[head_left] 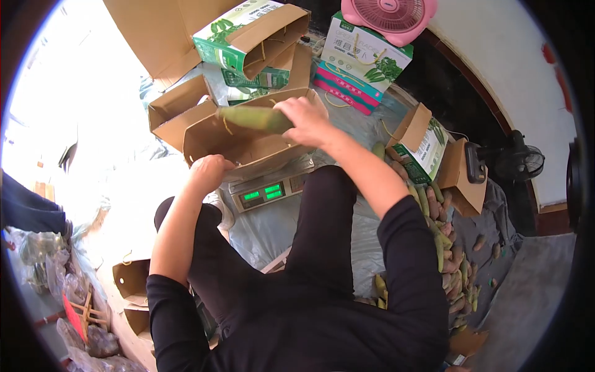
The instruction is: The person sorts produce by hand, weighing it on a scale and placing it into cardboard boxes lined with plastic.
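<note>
A long green radish (pixel 254 118) is held level over an open cardboard box (pixel 260 166), with my right hand (pixel 305 121) wrapped round its right end. The thumb and fingers of my left hand (pixel 211 172) grip the box's near left rim. Beneath the box is a digital scale (pixel 263 193) with lit green figures. Inside the box, the floor is partly hidden by the radish and the near wall.
Behind stand other cardboard boxes (pixel 180 115) and a green-and-white carton (pixel 365 56) under a pink fan (pixel 390 15). Many radishes (pixel 455 260) lie along the right, near a black fan (pixel 524 162). Plastic bags (pixel 102 341) lie at the lower left.
</note>
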{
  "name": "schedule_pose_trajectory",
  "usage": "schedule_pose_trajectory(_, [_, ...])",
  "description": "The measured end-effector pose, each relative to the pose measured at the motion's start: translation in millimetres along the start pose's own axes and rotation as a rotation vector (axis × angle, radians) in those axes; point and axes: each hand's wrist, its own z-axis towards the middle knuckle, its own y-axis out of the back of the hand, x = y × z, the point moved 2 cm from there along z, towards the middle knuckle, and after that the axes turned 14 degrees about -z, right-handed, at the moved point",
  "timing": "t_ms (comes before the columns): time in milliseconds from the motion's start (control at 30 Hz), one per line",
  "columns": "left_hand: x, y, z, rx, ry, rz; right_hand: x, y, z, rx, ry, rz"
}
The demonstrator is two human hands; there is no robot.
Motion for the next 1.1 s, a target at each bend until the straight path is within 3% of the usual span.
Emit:
schedule_pose_trajectory(67, [-5, 4, 0, 0.045, 0.048, -0.017, 12, -10, 8, 0.161, -0.012, -0.081])
schedule_pose_trajectory(333, [-13, 11, 2, 0.080, 0.078, -0.005, -2, -58, 15, 0.483, -0.094, -0.189])
schedule_pose_trajectory(433, [-13, 9, 3, 0.078, 0.075, -0.010, -16, -46, 4, 0.222, -0.202, 0.016])
schedule_pose_trajectory(467, [-13, 8, 2, 0.089, 0.069, -0.009, -22, -42, -3, 0.225, -0.214, 0.020])
schedule_pose_trajectory(567, [-7, 8, 3, 0.080, 0.096, 0.020, -46, -31, -28, -0.117, -0.182, 0.397])
schedule_pose_trajectory(700, [-18, 12, 3, 0.065, 0.083, -0.011, -66, -2, -111, -0.223, -0.396, 0.604])
schedule_pose_trajectory(833, [-17, 13, 4, 0.067, 0.095, -0.066, -99, -59, -235, -0.160, -0.761, 0.500])
schedule_pose_trajectory(900, [-11, 8, 6, 0.075, 0.097, -0.029, -103, -108, -314, 0.029, -0.892, 0.437])
schedule_pose_trajectory(1033, [-10, 7, 5, 0.087, 0.081, -0.074, -60, -174, -455, 0.468, -0.859, 0.119])
schedule_pose_trajectory(1100, [-8, 5, 8, 0.080, 0.092, -0.080, -27, -191, -511, 0.593, -0.912, 0.149])
